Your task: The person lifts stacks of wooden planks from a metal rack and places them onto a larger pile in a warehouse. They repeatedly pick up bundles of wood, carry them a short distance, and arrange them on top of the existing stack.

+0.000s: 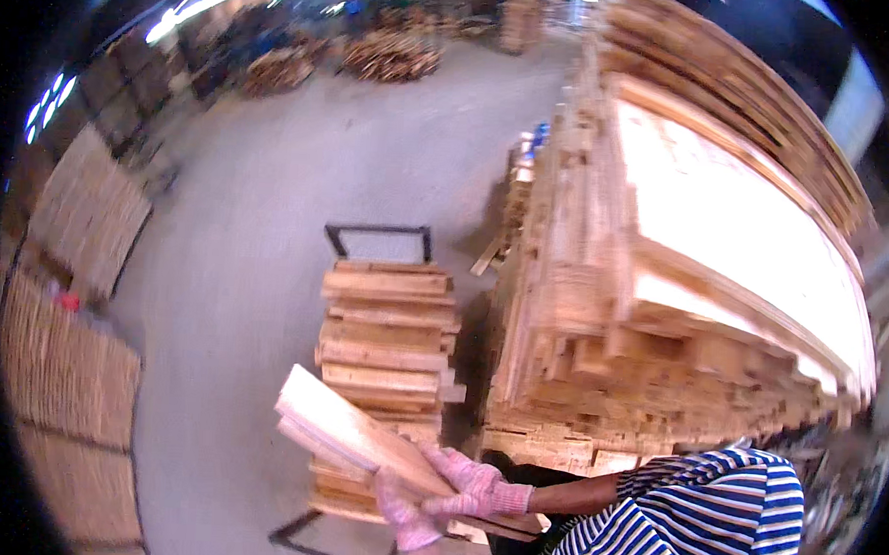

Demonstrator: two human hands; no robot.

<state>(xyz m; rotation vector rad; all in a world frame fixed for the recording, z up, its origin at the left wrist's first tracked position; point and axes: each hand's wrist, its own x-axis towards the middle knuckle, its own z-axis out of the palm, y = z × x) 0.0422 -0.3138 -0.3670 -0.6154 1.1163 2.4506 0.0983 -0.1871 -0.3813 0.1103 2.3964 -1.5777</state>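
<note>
In the head view, both hands wore pink knitted gloves and were closed around a short stack of pale wooden boards (358, 434) held low in the middle of the picture. The right hand (475, 487) came in from the right on a bare forearm, below a sleeve with blue and white stripes (702, 517), and its fingers wrapped over the top face of the boards near their lower end. The left hand (402, 514) rose from the bottom edge and clasped the same boards from beneath, just beside the right one, the two gloves nearly touching. The boards slanted up and to the left, their free end lifted clear above the load behind them; two or three seemed to lie together, though the exact count could not be told.

Directly behind the held boards stood a cart (379, 237) with a black metal frame, piled with a neat column of similar short planks (387, 344). The held boards overlapped the lower part of that column. To the right, close beside the cart, rose a large stack of long timber (662, 287), rough-ended and much taller, with broad pale sheets on top. The grey concrete floor (257, 250) spread to the left. Along the left rim leaned bundles of thin slats (74, 361), and farther back, near the top, lay blurred heaps of wood (390, 57).
</note>
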